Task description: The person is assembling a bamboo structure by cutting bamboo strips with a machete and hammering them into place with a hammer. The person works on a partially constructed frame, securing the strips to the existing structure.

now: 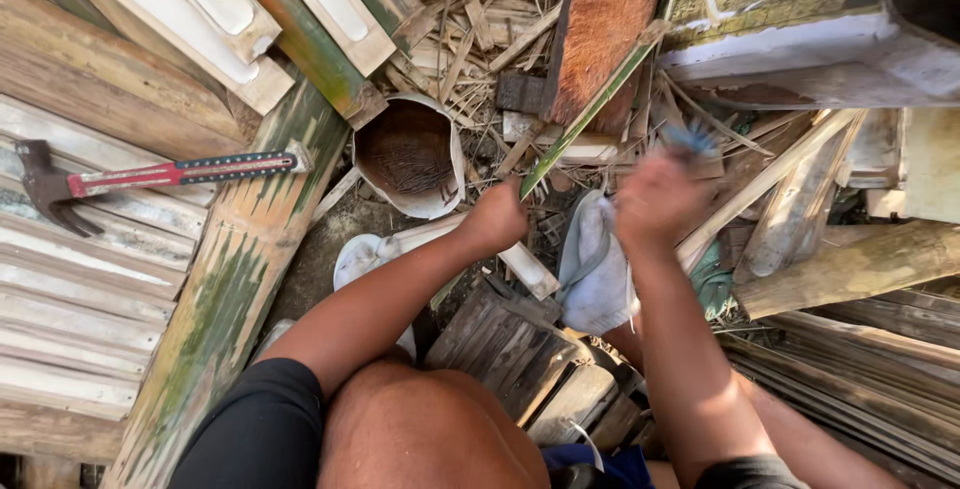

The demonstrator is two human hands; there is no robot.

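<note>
A: What's the biggest thing around the hands?

B: The split bamboo plank (225,279), green-streaked, lying lengthwise at the left, with pale weathered boards (80,279) beside it. A red-handled hammer (150,175) rests across them, well apart from both hands.

A: And what is being worked on?

B: A long, thin bamboo strip (590,114), green on one face and pale along its edge. It runs at a slant from the middle of the view up toward the rusty brown slab (605,29) at the top.

A: Who holds it?

B: The left hand (497,217) is clenched round its lower end, fingers wrapped tight.

A: The right one?

B: The right hand (655,199) is blurred, raised just beside the strip. Something bluish (690,139) shows at its top, too smeared to name. I cannot tell how its fingers sit.

A: Anything smaller nearby?

B: A white bucket (410,157) with dark nails inside, just left of the clenched hand, and a pale sandal (595,269) below the strip.
</note>
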